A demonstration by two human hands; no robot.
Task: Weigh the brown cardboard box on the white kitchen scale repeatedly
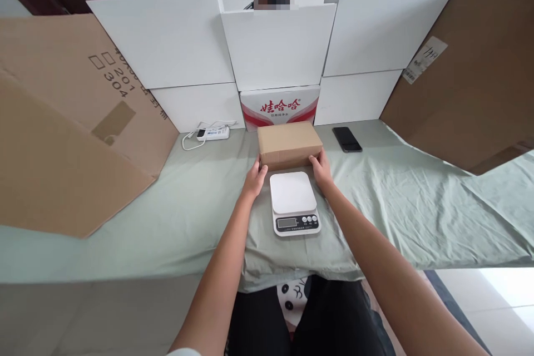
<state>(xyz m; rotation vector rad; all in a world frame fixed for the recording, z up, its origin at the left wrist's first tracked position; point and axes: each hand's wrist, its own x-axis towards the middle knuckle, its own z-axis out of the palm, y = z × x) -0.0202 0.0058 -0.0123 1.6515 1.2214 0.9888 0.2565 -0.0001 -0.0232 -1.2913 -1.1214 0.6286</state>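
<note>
Between my two hands is a brown cardboard box (290, 147), just behind a white digital kitchen scale (293, 193). My left hand (255, 179) grips the box at its near left corner, thumb on the front and the other fingers mostly hidden behind the side. At the near right corner, my right hand (321, 168) holds it with the thumb against the front face. I cannot tell whether the box rests on the cloth or is slightly raised. The scale's platform is bare and its display looks blank.
A black phone (347, 139) lies right of the box. Left of it is a white power strip (213, 133) with a cable. White panels (278, 47) and a printed carton (280, 107) stand behind; large cardboard sheets flank the green cloth (187, 200). A person is beyond the panels.
</note>
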